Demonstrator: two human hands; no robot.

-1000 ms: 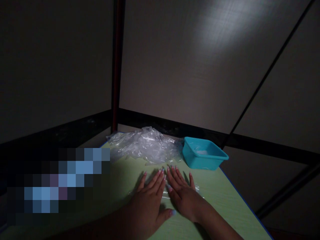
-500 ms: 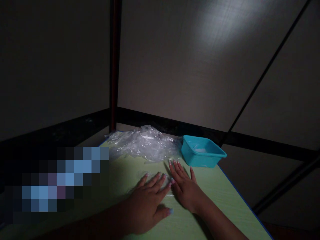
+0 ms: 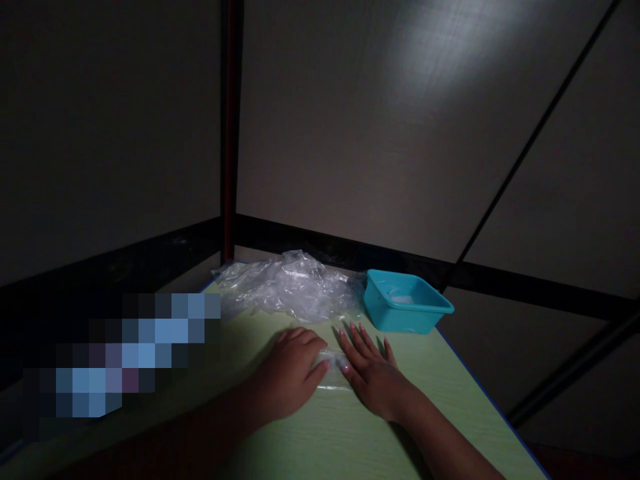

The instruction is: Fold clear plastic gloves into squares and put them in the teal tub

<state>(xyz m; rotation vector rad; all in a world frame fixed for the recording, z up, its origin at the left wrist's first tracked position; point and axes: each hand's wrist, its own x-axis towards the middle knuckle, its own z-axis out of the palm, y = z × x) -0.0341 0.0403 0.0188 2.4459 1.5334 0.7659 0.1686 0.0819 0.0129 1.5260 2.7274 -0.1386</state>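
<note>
A small clear plastic bag (image 3: 334, 380) lies flat on the light green table (image 3: 320, 440) between my hands. My left hand (image 3: 285, 373) is curled over the bag's left end, its thumb and forefinger at the plastic; its other fingers bend away and their tips are hidden. My right hand (image 3: 373, 377) rests flat with fingers spread, its thumb touching the bag's right part. Beyond both hands, a crumpled heap of clear plastic bags (image 3: 300, 287) spreads over the back of the table.
At the back right, by the table's blue edge, stands a turquoise plastic basket (image 3: 407, 317) with something pale inside. Grey wall panels (image 3: 350, 147) with dark strips close in behind the table. A blurred-out patch (image 3: 135, 360) covers the left side.
My left hand has gone from lying flat with spread fingers to curling at the bag's left end, uncovering more of the plastic. My right hand has barely moved.
</note>
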